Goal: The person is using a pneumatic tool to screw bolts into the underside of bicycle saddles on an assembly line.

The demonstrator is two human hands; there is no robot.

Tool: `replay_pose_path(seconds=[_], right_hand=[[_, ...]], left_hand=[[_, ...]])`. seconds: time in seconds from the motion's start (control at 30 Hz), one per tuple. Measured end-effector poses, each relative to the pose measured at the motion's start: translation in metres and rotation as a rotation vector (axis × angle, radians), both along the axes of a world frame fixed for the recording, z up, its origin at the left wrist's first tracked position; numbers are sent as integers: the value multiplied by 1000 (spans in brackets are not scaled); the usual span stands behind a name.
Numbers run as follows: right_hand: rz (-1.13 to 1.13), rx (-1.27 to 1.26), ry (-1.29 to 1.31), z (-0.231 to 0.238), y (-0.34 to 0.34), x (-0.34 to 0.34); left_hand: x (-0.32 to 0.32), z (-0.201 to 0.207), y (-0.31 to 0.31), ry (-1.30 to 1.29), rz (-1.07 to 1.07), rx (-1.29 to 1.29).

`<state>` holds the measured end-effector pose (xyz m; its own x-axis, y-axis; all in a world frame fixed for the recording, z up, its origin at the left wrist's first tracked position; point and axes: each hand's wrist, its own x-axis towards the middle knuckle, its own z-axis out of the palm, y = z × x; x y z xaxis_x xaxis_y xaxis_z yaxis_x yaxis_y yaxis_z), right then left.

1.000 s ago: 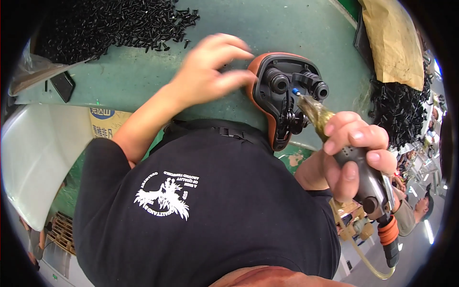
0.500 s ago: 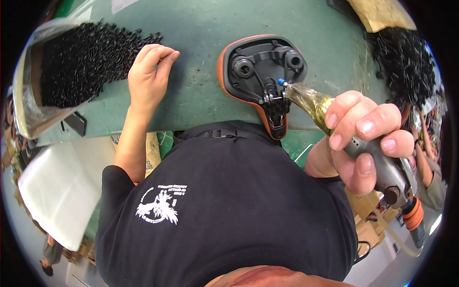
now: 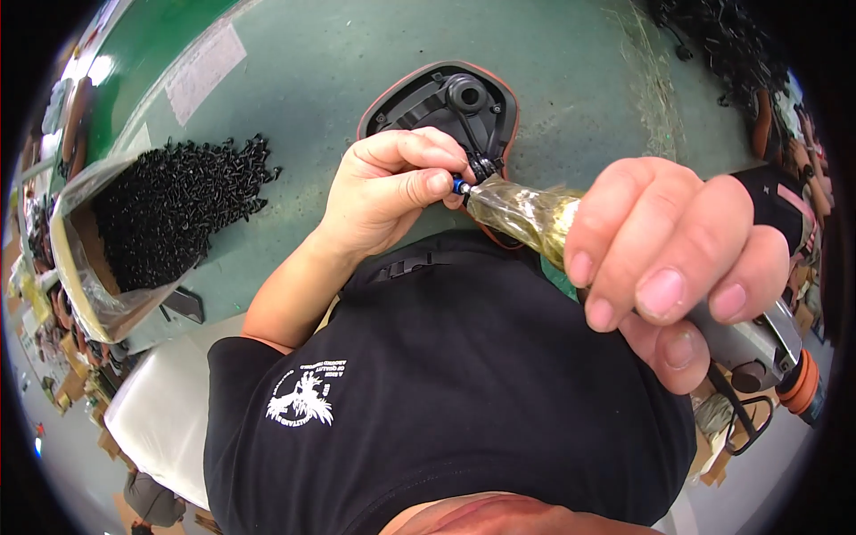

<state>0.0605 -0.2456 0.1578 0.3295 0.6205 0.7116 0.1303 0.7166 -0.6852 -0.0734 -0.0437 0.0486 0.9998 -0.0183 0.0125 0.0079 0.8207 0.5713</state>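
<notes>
An upturned bicycle saddle [image 3: 417,105] with a black underside and orange edge lies on the green table, partly covered by my hands. My right hand [image 3: 673,259] grips a grey pneumatic screwdriver [image 3: 751,349], its nose wrapped in shiny clear film and pointing left. At its end is a blue tip [image 3: 459,185]. Thumb and fingers of my left hand [image 3: 385,189] are pinched together right at that tip, over the saddle's narrow end. Whatever small piece sits between them is hidden.
A heap of small black screws [image 3: 192,201] spills from a plastic-lined box [image 3: 78,285] on the left. Beside the box lies a dark phone-like slab [image 3: 185,304]. More black parts [image 3: 727,45] are piled at the far right. A paper sheet [image 3: 205,73] lies at far left.
My left hand has moved right, from beside the screw heap to the driver's tip. The driver has shifted left and slightly down in view. The whole view has turned somewhat.
</notes>
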Motion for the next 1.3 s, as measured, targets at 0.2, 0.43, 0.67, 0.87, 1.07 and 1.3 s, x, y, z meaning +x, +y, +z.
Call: replay_pose_path(seconds=[0.2,0.43,0.67,0.87,1.07,1.3], right_hand=[[-59,-8,33,-5,-6,-3],[-53,1,-16,-16,-12,-2],[-289,-56,-170,-14,-23,12],[-297,-82,-140,-25,-10,20],[-376,-108,-26,-31,-2,15],[-335,-128,31,-34,22,17]], left_hand=[[7,-6,3,-36,7,139],[15,5,12,-68,-29,566],[96,16,63,-492,188,1865],[124,-11,64,-500,-188,1688],[109,-23,55,-274,-130,1341],[104,-27,49,-172,-107,1256]])
